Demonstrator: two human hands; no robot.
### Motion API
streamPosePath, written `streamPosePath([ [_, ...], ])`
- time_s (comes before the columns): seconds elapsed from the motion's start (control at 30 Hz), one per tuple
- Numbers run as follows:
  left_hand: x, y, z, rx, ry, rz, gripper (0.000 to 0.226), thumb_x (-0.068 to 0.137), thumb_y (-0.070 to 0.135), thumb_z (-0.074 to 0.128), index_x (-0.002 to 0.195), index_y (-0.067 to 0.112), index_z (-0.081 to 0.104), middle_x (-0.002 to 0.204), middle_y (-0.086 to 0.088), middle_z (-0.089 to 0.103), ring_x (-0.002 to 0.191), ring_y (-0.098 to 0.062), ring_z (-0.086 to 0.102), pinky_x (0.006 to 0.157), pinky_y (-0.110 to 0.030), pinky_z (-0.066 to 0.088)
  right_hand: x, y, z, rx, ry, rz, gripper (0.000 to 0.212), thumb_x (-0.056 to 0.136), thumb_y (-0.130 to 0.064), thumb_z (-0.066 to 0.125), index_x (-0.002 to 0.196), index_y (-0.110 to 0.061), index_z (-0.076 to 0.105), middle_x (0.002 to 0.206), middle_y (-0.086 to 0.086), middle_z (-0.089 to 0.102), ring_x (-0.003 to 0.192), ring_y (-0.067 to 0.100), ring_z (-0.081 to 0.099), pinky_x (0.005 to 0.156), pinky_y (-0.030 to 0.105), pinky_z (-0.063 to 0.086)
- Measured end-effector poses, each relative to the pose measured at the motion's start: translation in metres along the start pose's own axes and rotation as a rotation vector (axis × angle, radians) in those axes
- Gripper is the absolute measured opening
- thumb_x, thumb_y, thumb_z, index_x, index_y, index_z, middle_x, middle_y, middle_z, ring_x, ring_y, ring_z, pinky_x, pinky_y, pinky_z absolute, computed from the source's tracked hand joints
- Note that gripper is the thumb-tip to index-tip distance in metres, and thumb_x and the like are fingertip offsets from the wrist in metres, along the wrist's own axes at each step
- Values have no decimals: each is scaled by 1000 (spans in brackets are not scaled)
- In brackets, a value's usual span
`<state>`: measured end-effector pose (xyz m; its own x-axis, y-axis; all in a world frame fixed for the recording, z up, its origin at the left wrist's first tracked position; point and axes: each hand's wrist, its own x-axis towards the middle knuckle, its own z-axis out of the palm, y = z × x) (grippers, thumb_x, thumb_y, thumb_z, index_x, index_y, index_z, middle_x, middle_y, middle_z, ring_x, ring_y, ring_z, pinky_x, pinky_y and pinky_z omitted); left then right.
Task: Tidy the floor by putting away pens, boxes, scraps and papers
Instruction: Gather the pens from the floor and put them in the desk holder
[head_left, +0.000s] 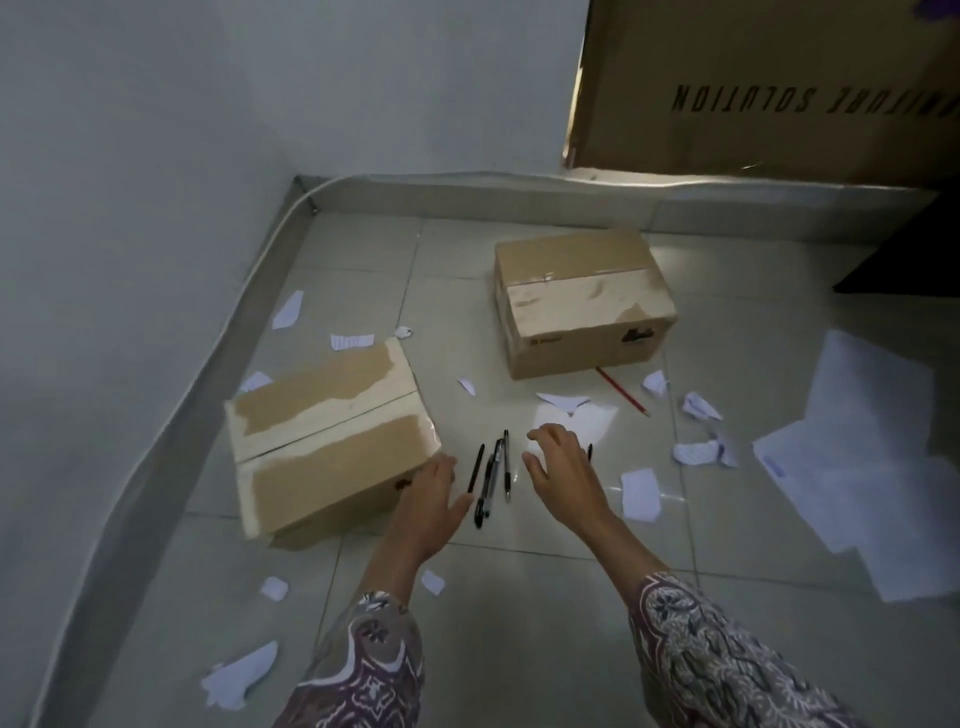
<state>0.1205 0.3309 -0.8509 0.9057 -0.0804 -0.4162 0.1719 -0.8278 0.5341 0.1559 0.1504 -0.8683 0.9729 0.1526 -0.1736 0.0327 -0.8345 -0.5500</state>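
Several black pens (490, 475) lie side by side on the tiled floor between my two hands. My left hand (434, 506) hovers just left of them with relaxed fingers, beside the corner of a taped cardboard box (327, 441). My right hand (563, 467) reaches over the floor to the right of the pens, fingers spread and holding nothing; another black pen (589, 451) peeks out behind it. A second cardboard box (579, 299) sits farther back. A red pencil (622, 392) lies in front of it. White paper scraps (640, 493) are scattered around.
Larger white paper sheets (857, 467) lie on the floor at the right. A big printed carton (769, 83) leans against the back wall. A dark object (904, 249) sits at the right edge. The wall and skirting (218, 405) run along the left.
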Motion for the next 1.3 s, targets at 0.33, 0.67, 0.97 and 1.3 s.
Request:
streamPosePath([
  [0.33, 101, -89, 152, 97, 99, 23, 35, 94, 19, 46, 127, 8, 44, 127, -13, 49, 118, -29, 48, 97, -39, 41, 40, 99, 164, 61, 125, -22, 28, 94, -13, 43, 119, -6, 54, 124, 9, 53, 114, 23, 48, 94, 32, 37],
  [0.67, 137, -100, 181, 287, 243, -119, 27, 87, -4, 44, 113, 4, 49, 119, -15, 52, 106, -30, 55, 80, -34, 46, 46, 127, 192, 148, 227, -53, 25, 94, -12, 45, 115, -5, 56, 122, 8, 53, 113, 21, 50, 95, 31, 42],
  [0.97, 160, -109, 207, 288, 226, -133, 37, 88, -2, 51, 123, 6, 42, 129, -12, 45, 115, -24, 51, 86, -29, 47, 54, 131, 202, 160, 234, -78, 26, 93, -10, 45, 116, -6, 57, 122, 6, 53, 114, 19, 48, 94, 28, 40],
  [1.3, 146, -115, 192, -68, 380, 17, 7, 95, 3, 34, 93, 5, 40, 95, -19, 57, 85, -30, 56, 73, -40, 45, 76, 111, 216, 44, 103, 83, 20, 94, -13, 46, 111, -4, 49, 116, 11, 49, 109, 24, 46, 81, 29, 41],
])
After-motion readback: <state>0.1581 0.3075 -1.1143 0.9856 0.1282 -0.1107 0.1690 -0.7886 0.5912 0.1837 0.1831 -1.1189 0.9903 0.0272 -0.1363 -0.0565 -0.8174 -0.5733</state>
